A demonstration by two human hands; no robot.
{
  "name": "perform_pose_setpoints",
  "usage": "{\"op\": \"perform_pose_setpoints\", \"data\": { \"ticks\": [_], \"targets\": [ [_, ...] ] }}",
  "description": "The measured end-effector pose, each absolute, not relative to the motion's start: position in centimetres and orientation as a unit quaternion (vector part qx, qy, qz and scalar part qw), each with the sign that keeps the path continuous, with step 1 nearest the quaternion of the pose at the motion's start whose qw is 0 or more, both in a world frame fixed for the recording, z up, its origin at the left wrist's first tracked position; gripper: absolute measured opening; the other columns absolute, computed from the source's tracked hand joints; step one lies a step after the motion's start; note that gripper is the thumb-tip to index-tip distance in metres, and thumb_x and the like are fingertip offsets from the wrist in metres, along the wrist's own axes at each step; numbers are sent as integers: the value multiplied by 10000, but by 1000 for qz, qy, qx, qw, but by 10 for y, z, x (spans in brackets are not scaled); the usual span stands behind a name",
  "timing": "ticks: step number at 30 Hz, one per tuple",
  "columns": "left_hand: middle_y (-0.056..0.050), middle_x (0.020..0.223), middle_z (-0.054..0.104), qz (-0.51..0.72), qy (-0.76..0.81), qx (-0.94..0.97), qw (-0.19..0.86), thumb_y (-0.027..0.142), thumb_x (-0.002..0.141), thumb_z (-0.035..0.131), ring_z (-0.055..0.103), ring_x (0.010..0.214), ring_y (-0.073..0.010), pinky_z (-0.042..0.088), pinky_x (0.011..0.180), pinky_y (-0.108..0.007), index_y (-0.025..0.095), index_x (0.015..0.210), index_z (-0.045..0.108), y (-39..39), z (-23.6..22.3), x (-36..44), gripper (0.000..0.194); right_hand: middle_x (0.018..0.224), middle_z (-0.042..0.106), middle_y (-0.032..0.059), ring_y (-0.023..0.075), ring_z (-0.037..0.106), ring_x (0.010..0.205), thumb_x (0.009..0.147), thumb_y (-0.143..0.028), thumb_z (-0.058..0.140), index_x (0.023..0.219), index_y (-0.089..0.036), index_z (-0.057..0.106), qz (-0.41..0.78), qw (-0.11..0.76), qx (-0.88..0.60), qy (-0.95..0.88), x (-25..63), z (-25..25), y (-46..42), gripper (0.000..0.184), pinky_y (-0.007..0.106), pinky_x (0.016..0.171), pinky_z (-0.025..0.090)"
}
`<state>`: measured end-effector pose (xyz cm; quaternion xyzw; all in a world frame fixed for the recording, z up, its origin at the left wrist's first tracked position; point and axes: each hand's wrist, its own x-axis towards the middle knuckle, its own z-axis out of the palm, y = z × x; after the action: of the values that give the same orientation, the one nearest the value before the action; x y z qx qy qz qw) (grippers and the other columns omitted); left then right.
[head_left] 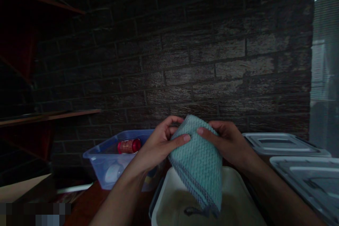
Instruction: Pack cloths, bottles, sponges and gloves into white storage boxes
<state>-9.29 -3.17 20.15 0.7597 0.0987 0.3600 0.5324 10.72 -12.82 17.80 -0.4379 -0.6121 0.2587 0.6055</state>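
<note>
A teal, waffle-textured cleaning cloth (200,159) with dark striped edges hangs, partly folded, in front of me. My left hand (168,137) grips its upper left side, thumb across the front and fingers behind. On the upper right side, my right hand (225,136) pinches the same cloth, its thumb pressed on the front. Directly below the cloth stands a white open container (169,201). Its lower tip hangs over that container, near a small dark looped thing (192,211) whose kind I cannot make out.
Left of the container stands a translucent blue plastic bin (97,162) holding a red can-like item (129,146). Grey-lidded boxes (309,176) sit at the right. Behind everything rises a dark brick wall (185,60); a wooden shelf (66,114) juts out at the left.
</note>
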Motion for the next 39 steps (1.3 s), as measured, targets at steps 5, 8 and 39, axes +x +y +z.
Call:
{"op": "perform_pose_setpoints", "data": {
  "ticks": [5,8,39],
  "targets": [
    [-26,915,755,444,77,730,514,259,806,830,708,793,-155,556,748,-257,208,1118,567,-17,200,-88,411,724,656,20,145,571,618,879,-565,700,833,-165,684,167,667,-468,-556,116,181,-125,403,248,516,419],
    [-39,926,760,472,70,727,494,282,849,798,709,824,-139,549,785,-240,171,1104,600,-14,200,-86,341,913,716,56,194,657,767,856,-508,752,1062,-183,677,155,673,-432,-580,116,181,-122,392,281,614,519],
    [12,801,593,258,75,800,536,407,999,589,529,686,-106,330,598,-238,188,1053,575,-36,179,-76,226,824,682,-4,150,611,762,999,-369,579,917,-198,705,27,453,-477,-753,119,190,-144,228,273,664,433]
  ]
}}
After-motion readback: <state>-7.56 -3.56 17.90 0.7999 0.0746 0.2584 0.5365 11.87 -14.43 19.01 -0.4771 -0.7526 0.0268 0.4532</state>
